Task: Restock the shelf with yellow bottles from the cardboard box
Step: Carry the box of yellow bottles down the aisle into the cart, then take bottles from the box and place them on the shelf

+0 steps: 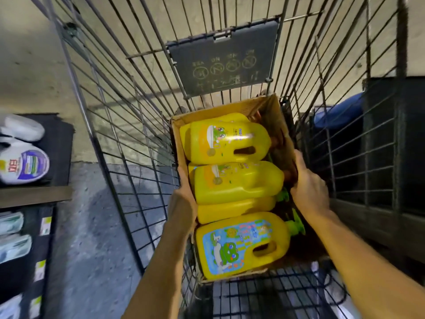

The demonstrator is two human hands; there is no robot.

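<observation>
You are looking down into a wire cart (128,93) whose dark metal bars rise on every side of the cardboard box (273,116), so the box sits hemmed in by mesh at left, right and far end. At the far end a dark plastic panel (220,63) with faint printed circles is clipped to the bars, just beyond the box's far edge. Outside the cart to your left stands the shelf (39,194), with white packages (23,164) on its upper board and more white goods with small yellow-green price tags (44,225) below; grey floor lies between it and the cart. To your right a dark crate-like shape and something blue (338,113) show through the bars, too blurred to identify. The box lies on the cart's floor with its top open, and the yellow bottles (236,180) lie in it on their sides, stacked and touching, handles and green pump caps toward your right. The nearest bottle (241,245) shows a blue label with a green cartoon frog; the far bottle (225,139) shows a frog drawing on plain yellow. Your left hand (184,194) grips the box's left wall, fingers hidden behind it. Your right hand (308,185) is clamped over the right wall, fingers curled inside.
</observation>
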